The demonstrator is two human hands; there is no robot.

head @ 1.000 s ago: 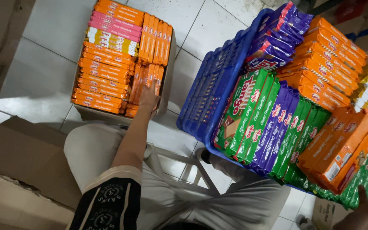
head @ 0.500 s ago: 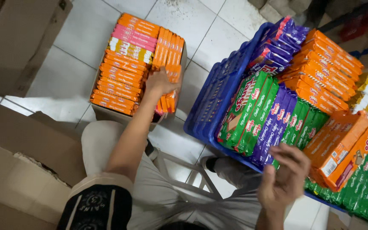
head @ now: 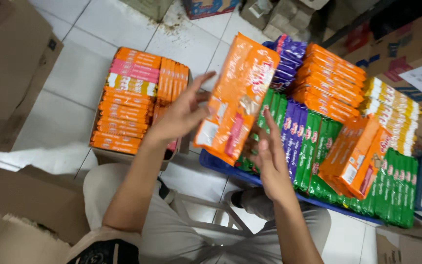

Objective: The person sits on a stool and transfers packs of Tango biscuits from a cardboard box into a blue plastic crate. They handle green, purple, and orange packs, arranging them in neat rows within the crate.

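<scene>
Two hands steady an orange multipack above the blue basket's near-left corner.

The left hand [head: 179,115] is spread, its fingers against the orange multipack's [head: 238,95] left edge; the right hand [head: 269,159], open and flat, props it from below. The pack tilts in the air over the blue basket [head: 221,166] of green, purple and orange wafer packs. Left of the basket, a cardboard box [head: 104,156] of orange packs sits on the tiled floor [head: 69,73].

Single head view, steep downward, close over lap, floor, crate [head: 221,166].

Cardboard boxes [head: 6,73] (brown) stand beside a metal stool [head: 206,215].
</scene>
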